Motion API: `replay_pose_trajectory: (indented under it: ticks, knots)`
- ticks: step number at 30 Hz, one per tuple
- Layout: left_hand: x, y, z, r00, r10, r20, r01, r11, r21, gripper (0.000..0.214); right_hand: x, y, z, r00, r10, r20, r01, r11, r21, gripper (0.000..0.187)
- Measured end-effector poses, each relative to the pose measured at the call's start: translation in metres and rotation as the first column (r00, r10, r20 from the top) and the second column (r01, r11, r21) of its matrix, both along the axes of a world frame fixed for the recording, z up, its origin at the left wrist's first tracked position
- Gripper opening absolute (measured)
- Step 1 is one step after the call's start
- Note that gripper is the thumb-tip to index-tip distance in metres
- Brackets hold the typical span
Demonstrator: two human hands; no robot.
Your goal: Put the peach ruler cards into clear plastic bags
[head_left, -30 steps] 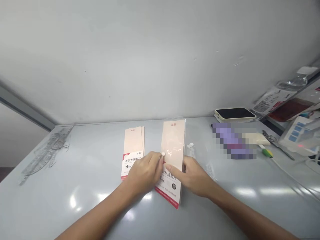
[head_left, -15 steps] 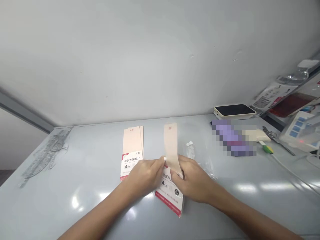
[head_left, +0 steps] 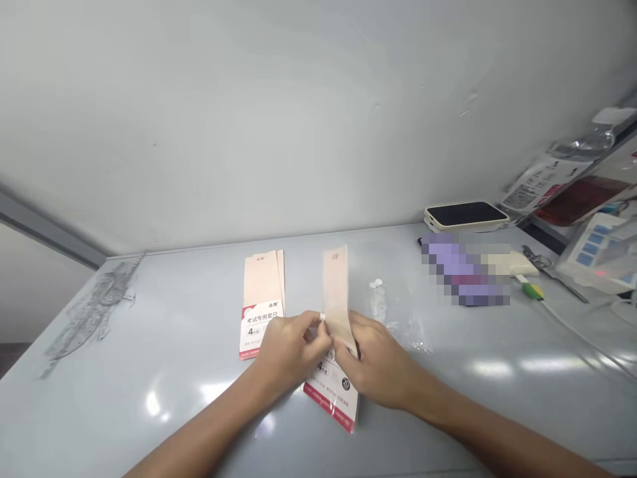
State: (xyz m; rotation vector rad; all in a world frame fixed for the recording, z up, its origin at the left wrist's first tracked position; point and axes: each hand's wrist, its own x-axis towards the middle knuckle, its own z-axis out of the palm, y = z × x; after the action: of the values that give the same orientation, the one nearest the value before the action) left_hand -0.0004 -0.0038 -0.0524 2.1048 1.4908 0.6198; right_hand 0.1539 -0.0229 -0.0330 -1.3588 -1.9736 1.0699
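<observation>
A tall pale-pink packet (head_left: 337, 292) with a red-and-white printed lower end stands tilted over the grey table (head_left: 149, 345), folded lengthwise along its upper half. My left hand (head_left: 291, 345) pinches its left edge near the middle. My right hand (head_left: 375, 358) grips its right side, fingers closed around it. A small stack of the same pink packets (head_left: 261, 299) lies flat just left of my left hand.
A clear plastic sleeve (head_left: 393, 312) lies right of the packet. A phone (head_left: 465, 216), a blurred purple item (head_left: 465, 275), scissors (head_left: 550, 265) and a device with blue buttons (head_left: 597, 255) crowd the right side. Grey crumpled plastic (head_left: 92, 309) lies far left. A white wall stands behind.
The packet showed its full flat face a second ago; it has since been folded or turned narrower. Both hands closed in on its middle and shifted slightly left.
</observation>
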Motion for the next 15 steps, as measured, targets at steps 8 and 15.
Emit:
replay_pose_trajectory:
  ticks: [8, 15]
  knots:
    - [-0.002, 0.003, 0.002, 0.997, 0.07, 0.018, -0.067, 0.99, -0.122, 0.023, -0.004, -0.002, -0.003, 0.999, -0.031, -0.023, 0.032, 0.998, 0.049, 0.015]
    - [-0.009, 0.012, 0.012, 0.975, 0.102, 0.197, -0.079, 0.989, -0.123, 0.038, 0.0, 0.005, -0.002, 0.969, -0.119, -0.215, 0.108, 0.992, -0.059, 0.018]
